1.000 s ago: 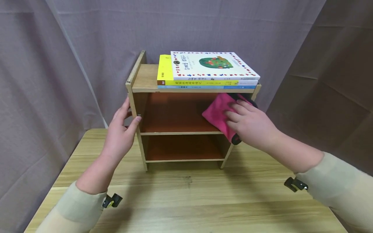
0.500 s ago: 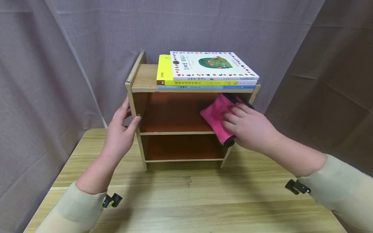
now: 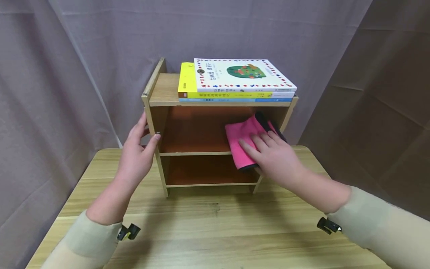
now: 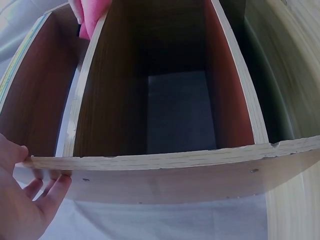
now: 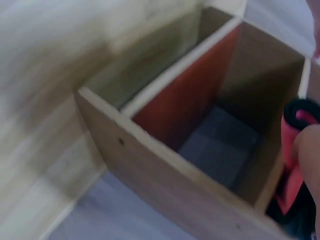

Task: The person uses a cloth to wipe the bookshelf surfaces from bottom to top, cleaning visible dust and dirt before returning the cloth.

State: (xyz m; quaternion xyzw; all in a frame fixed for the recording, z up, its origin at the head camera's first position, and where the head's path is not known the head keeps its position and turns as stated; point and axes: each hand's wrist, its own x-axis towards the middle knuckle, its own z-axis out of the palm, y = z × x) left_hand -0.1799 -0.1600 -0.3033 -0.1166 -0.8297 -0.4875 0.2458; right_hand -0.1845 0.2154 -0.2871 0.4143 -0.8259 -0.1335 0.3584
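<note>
A small wooden shelf [image 3: 153, 120] stands on the table, with reddish-brown boards inside. At its left side panel, my left hand [image 3: 136, 157] grips the front edge, thumb in front and fingers on the outer face; the left wrist view shows the fingers [image 4: 55, 195] against that panel. My right hand [image 3: 280, 160] holds a pink cloth [image 3: 238, 140] with black edging over the front of the middle board, near the right side panel. Its fingers lie across the cloth and the thumb is hidden in the head view. Folds of the cloth [image 5: 289, 145] show in the right wrist view.
Several thin picture books [image 3: 246, 74] lie stacked on the shelf's top, a white one uppermost and a yellow one below it. A grey curtain [image 3: 215, 30] hangs close behind. The wooden table [image 3: 208, 231] extends in front of the shelf.
My right hand and the cloth have moved left and slightly down, from the right side panel toward the middle board's front edge. My left hand keeps its place on the shelf.
</note>
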